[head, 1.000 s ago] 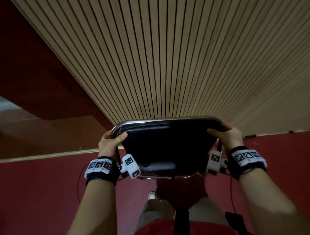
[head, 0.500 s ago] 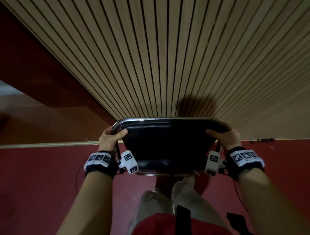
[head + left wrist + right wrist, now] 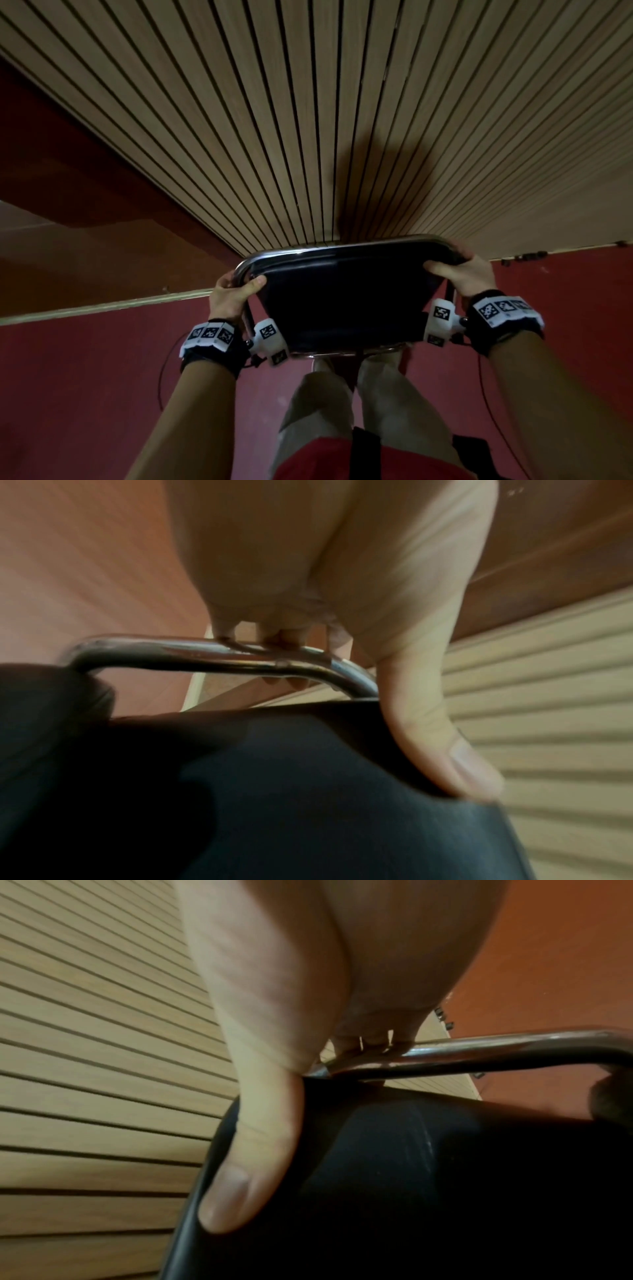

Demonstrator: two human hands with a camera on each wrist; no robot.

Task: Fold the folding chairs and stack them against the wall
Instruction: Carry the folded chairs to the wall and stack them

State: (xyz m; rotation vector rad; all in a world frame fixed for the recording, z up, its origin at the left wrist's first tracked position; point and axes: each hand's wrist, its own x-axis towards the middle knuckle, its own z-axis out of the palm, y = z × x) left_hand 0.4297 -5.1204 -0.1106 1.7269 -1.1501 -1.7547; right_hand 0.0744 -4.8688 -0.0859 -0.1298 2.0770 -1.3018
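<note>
Folded chair (image 3: 342, 294) is held in front of legs, above red floor (image 3: 85, 377). Left hand (image 3: 230, 294) is clenched on left corner of chrome frame (image 3: 212, 656), thumb on black pad. Right hand (image 3: 466, 274) is grasping right corner likewise. Slatted wall (image 3: 308, 120) is just beyond chair. Step judged: carrying to wall. Next move calls for lowering feet at base edge, top leaned gently.

Red floor (image 3: 85, 394) underfoot. Pale baseboard strip (image 3: 102, 306) along the floor's far edge. Small dark items (image 3: 527, 256) lie at the base on the right; identity unclear.
</note>
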